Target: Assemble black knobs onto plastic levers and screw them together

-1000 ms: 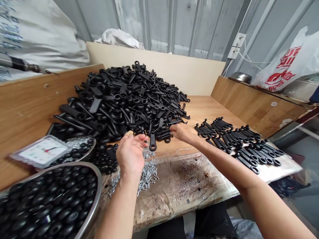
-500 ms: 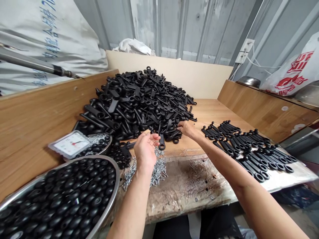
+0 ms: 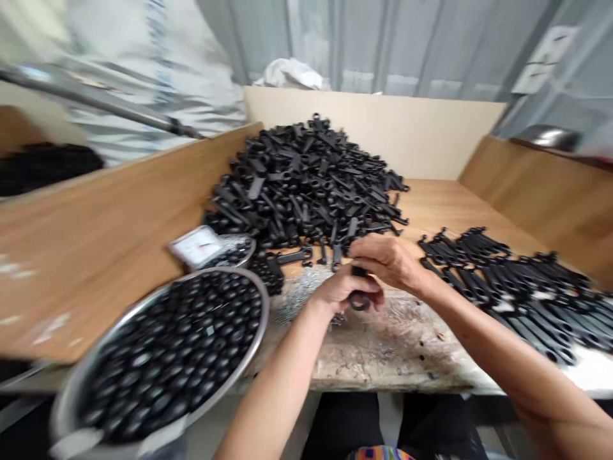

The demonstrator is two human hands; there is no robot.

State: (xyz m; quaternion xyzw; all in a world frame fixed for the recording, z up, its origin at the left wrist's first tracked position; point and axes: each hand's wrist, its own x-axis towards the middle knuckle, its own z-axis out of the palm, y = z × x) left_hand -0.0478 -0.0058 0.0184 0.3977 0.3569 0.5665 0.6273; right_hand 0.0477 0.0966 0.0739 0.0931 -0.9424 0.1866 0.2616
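Note:
Both my hands meet over the bench's front edge around one black plastic handle [image 3: 358,295] with a ring at its end. My left hand [image 3: 342,291] curls under the ring end. My right hand [image 3: 387,262] grips the handle from above. The picture is smeared by motion, so the fingers are soft. Just behind my hands lies a large pile of the same black handles [image 3: 311,179]. A scatter of small silver pins [image 3: 299,295] lies on the bench left of my hands.
A big steel bowl of black round parts [image 3: 163,358] sits at the left front. A smaller bowl with a white dial scale [image 3: 198,246] stands behind it. Rows of laid-out handles [image 3: 517,281] cover the right side. Wooden walls [image 3: 119,236] enclose the bench.
My right hand drew back from the pile with a handle and met my left hand, which closed around it. The camera swung left and lower, blurring the view.

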